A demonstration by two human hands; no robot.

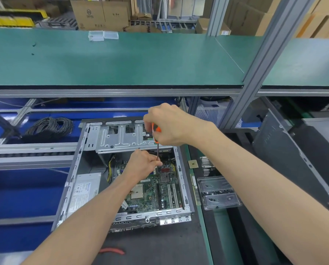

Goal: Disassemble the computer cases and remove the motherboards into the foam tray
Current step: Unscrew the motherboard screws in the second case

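- Motherboard [152, 190] sits bolted flat inside the open computer case [125, 176], which lies on the dark surface [160, 243] in front of the person.
- Screwdriver [156, 142] stands upright over the board's far end; the right hand [169, 127] is wrapped round its orange handle, and the left hand [144, 165] pinches the shaft low down to steady the tip.
- Judged step: undoing a mounting screw. Next comes turning it out and lifting the screw clear.
- No foam tray is in view; a clear parts tray [218, 192] lies just right of the case.
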